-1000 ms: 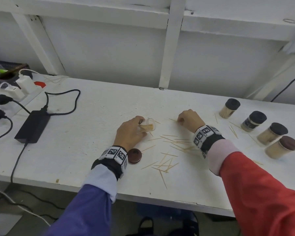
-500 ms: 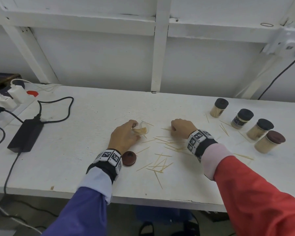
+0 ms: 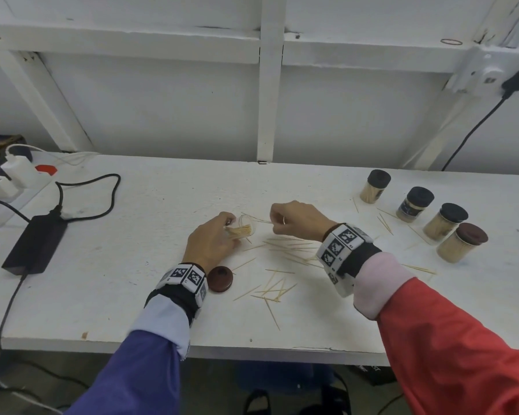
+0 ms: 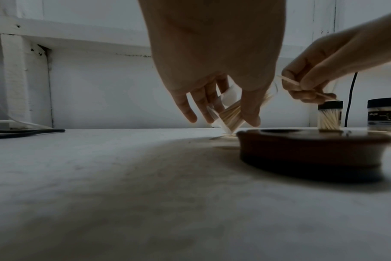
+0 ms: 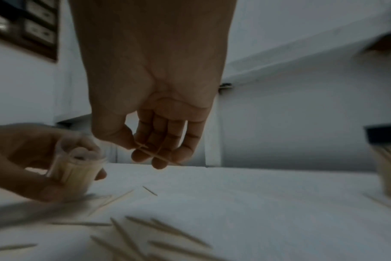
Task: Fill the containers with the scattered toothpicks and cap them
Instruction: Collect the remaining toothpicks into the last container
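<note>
My left hand (image 3: 213, 241) grips a clear open container (image 3: 246, 227) partly filled with toothpicks, tilted with its mouth toward the right; the container (image 4: 229, 116) shows between thumb and fingers in the left wrist view. Just right of its mouth, my right hand (image 3: 294, 220) is lifted off the table and pinches a toothpick (image 5: 155, 155) between thumb and fingers. The container's brown cap (image 3: 220, 278) lies on the table by my left wrist. Several loose toothpicks (image 3: 277, 287) are scattered on the white table (image 3: 117, 265) between and below the hands.
Four capped, filled containers (image 3: 444, 220) stand in a row at the right, with a few stray toothpicks (image 3: 385, 224) around them. A black power adapter (image 3: 33, 244) with cables and a power strip (image 3: 9, 178) sit at the left. The wall runs close behind.
My right hand has risen off the table with a toothpick and moved left toward the container's mouth. The left hand keeps holding the tilted container in place.
</note>
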Demonstrator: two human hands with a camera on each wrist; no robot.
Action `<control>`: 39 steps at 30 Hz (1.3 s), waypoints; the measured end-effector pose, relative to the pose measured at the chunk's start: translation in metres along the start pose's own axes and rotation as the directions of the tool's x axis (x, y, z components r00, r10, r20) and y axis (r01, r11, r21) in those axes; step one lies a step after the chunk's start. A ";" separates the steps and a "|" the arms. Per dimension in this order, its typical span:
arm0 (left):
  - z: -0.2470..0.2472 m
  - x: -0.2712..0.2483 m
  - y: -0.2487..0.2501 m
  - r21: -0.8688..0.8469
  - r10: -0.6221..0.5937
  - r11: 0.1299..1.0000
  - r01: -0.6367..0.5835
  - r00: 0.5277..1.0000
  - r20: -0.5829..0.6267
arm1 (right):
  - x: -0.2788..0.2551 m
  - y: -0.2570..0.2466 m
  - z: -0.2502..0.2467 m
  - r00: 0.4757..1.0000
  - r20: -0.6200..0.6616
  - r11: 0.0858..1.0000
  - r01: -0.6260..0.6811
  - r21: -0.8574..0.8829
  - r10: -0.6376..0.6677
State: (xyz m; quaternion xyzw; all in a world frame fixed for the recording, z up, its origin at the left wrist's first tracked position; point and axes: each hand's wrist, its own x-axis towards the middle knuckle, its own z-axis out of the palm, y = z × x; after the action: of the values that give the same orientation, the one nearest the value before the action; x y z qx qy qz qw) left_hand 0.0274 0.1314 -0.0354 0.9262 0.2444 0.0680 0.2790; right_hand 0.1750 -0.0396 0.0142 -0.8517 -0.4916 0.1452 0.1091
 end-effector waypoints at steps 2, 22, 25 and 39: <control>0.000 0.000 0.000 -0.012 0.008 1.000 -0.008 1.000 0.006 | 0.004 -0.012 -0.003 1.000 0.000 0.989 0.027 -0.148 -0.027; 0.004 -0.001 -0.005 -0.179 0.092 0.980 -0.083 0.995 0.043 | 0.022 -0.015 -0.007 0.957 -0.223 0.931 -0.100 0.351 0.187; 0.003 -0.001 -0.003 -0.174 0.100 0.980 -0.096 0.995 0.013 | 0.008 0.000 0.007 0.963 0.119 0.968 -0.233 -0.093 0.243; 0.003 -0.002 -0.003 -0.159 0.109 0.982 -0.099 0.992 0.056 | -0.023 0.005 0.033 0.987 0.047 0.971 -0.143 -0.194 0.155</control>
State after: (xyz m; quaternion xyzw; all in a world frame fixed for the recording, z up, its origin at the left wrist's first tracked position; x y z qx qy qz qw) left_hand 0.0255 0.1314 -0.0402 0.9147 0.1805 0.0714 0.3543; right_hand 0.1564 -0.0603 -0.0146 -0.8877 -0.4411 0.1319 0.0008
